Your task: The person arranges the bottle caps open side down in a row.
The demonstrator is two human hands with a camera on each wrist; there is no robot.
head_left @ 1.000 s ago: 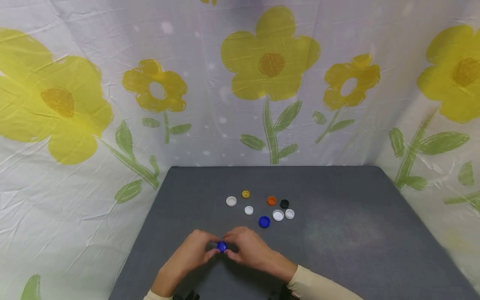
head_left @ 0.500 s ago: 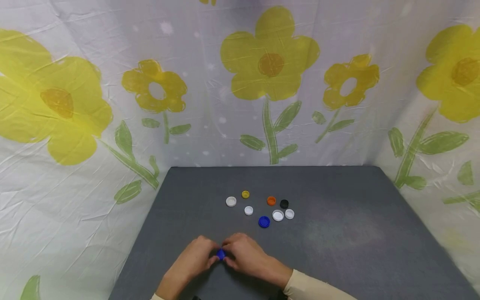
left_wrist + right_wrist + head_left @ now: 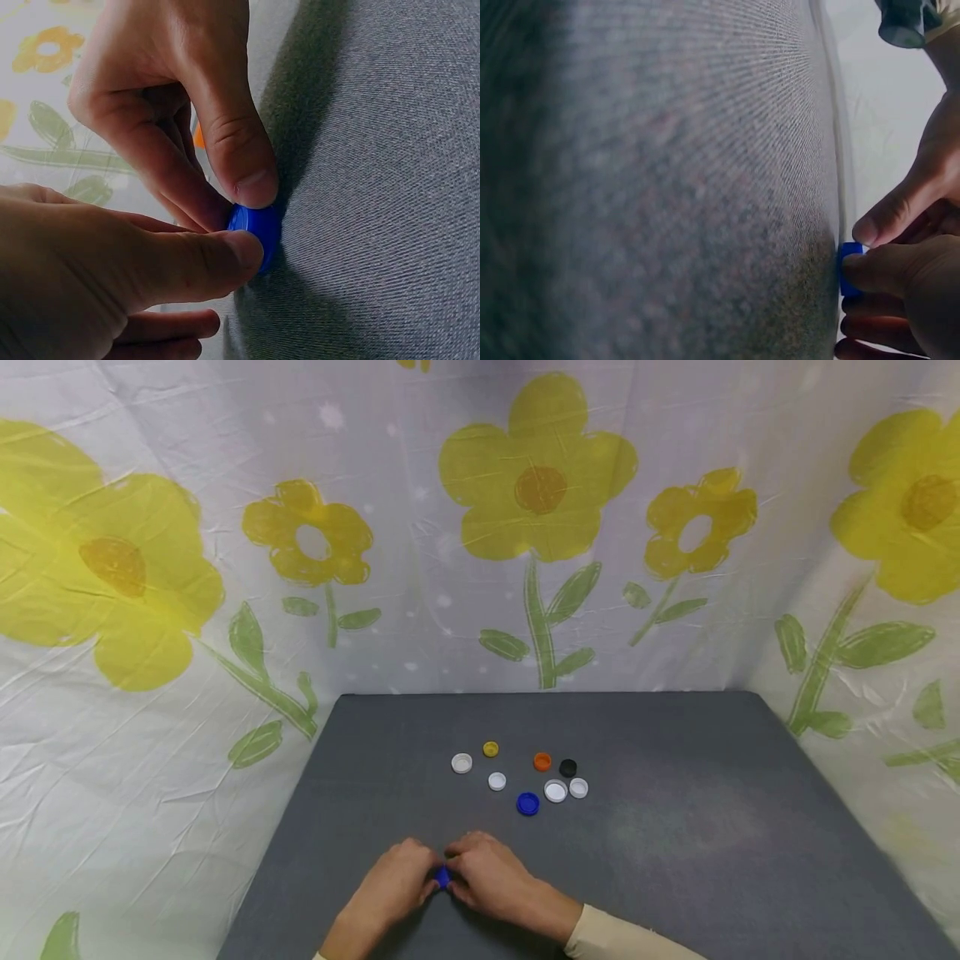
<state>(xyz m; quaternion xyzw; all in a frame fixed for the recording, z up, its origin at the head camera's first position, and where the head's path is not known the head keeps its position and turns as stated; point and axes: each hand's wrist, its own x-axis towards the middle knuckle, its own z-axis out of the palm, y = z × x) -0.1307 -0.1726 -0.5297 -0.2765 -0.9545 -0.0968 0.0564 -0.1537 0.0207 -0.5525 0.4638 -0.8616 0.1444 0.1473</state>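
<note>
Both hands meet low in the head view around one small blue bottle cap (image 3: pixel 442 877). My left hand (image 3: pixel 396 883) pinches it from the left, and my right hand (image 3: pixel 492 877) pinches its opposite side. Seen from the left wrist, the two thumbs press on the near side of the blue cap (image 3: pixel 262 221) while the other fingers reach behind it, partly hidden. From the right wrist the blue cap (image 3: pixel 849 287) shows edge-on, close against the grey cloth, half covered by a thumb.
Farther back on the grey table (image 3: pixel 675 860) lie a larger blue cap (image 3: pixel 528 804), several white caps (image 3: pixel 556 791), a yellow cap (image 3: pixel 491 749), an orange cap (image 3: pixel 542 762) and a black cap (image 3: pixel 567 768). A flower-printed curtain (image 3: pixel 420 635) hangs around the table.
Both hands, holding the blue cap, have come toward the body, down in the head view. Its round face, plain earlier, is now mostly covered by fingers. The other caps stay put.
</note>
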